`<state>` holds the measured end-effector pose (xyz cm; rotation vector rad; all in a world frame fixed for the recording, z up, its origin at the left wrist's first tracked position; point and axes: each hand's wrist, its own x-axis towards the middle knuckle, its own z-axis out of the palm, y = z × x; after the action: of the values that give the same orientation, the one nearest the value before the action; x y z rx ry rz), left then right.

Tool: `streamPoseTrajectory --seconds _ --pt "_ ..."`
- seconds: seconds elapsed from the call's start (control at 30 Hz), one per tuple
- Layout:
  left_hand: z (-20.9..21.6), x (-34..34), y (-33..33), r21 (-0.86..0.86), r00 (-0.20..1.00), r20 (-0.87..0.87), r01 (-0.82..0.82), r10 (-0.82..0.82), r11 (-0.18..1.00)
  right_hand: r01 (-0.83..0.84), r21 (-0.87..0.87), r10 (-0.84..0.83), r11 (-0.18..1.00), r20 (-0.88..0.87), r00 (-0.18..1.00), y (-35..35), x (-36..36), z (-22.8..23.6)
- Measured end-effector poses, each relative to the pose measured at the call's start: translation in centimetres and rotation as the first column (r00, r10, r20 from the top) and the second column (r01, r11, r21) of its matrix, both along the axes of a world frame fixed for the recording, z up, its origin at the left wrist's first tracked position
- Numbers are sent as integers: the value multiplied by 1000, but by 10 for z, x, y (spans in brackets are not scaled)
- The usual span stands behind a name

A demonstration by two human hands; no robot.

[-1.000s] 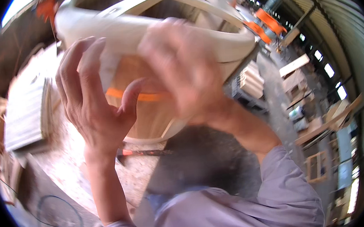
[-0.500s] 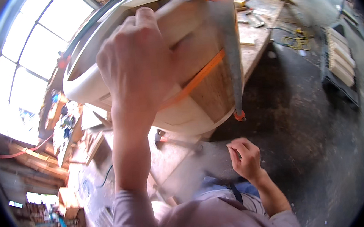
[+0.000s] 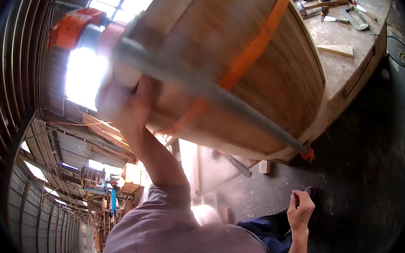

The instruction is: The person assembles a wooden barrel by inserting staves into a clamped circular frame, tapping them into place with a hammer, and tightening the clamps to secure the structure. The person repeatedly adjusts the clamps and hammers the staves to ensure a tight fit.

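1. The bar clamp (image 3: 199,86) runs as a long grey steel bar across the curved wooden form (image 3: 254,59), from its orange head (image 3: 71,27) near my left hand down to an orange tip (image 3: 307,153) at the form's lower edge.
2. I judge it rigid, fairly heavy and smooth along the bar, so the head end is the safest place to hold it.
3. My left hand (image 3: 125,97) sits just below the head, fingers (image 3: 144,90) seemingly pressed against the form's rim beside the bar; motion blur keeps me from saying whether they wrap it.
4. My right hand (image 3: 300,209) hangs well apart from the clamp, low over the floor, fingers loosely curled and holding nothing.
5. An orange strap (image 3: 253,49) crosses the form under the bar; the surface (image 3: 351,67) beyond carries hand tools.
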<state>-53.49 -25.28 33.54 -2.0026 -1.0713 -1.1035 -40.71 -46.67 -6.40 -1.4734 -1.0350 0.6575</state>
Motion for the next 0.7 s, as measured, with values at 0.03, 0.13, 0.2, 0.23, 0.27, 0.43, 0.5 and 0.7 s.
streamPoseTrajectory --seconds 0.03,0.13,0.2,0.23,0.27,0.43,0.5,0.7 --pt "1 -2 3 26 998 -27 51 -51 998 19 33 -20 999 21 1000 11 6 3" --pt "2 -11 1 39 996 -73 59 -56 997 -45 88 47 995 -15 999 43 23 27" --pt "1 -20 -3 20 997 -79 -14 15 1000 -125 153 118 980 53 992 68 43 48" --pt "2 -20 -5 20 995 -79 -58 60 998 -113 216 99 970 76 992 84 50 58" --pt "2 -20 -7 12 992 -80 -97 97 995 -105 279 81 954 98 992 100 55 67" --pt "1 -6 -5 30 988 -15 -150 151 988 -123 448 72 886 128 989 150 85 105" --pt "4 -7 -7 79 984 -62 -165 170 983 -164 465 113 870 137 984 159 91 107" --pt "7 -11 -17 81 973 -120 -191 200 978 -409 442 372 798 172 912 151 112 121"
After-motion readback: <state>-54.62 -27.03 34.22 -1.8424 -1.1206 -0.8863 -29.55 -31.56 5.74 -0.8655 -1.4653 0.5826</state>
